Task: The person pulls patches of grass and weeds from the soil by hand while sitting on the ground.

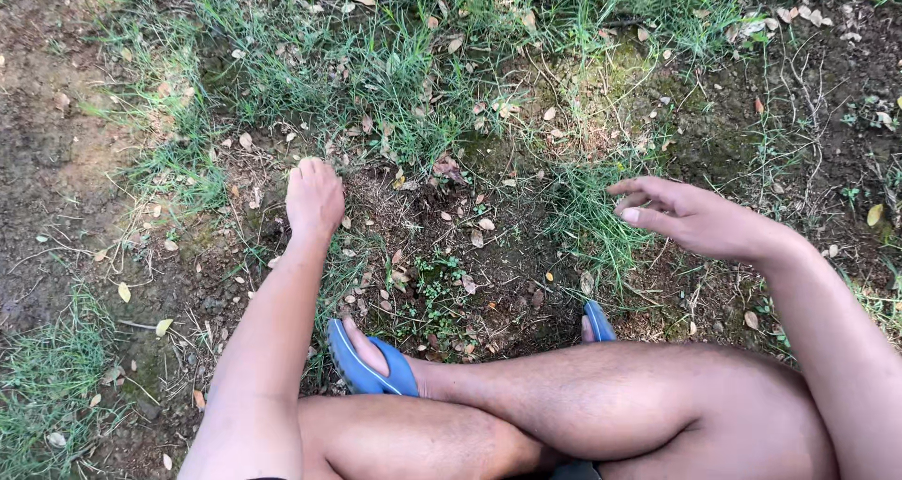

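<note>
The left hand [314,198] rests knuckles-up on the bare soil [451,255], fingers curled down into the dirt at the edge of the grass [376,76]; whether it pinches anything I cannot tell, since the fingertips are hidden. The right hand [691,219] hovers over a grass tuft [592,217], fingers loosely spread and empty. Dry leaves [485,224] lie scattered between the hands. Blue sandals [368,367] sit on crossed legs below.

Bare brown soil ground [56,161] carries patchy green grass tufts [376,67], scattered dry tan leaves [484,224], and thin twigs [132,245]
</note>
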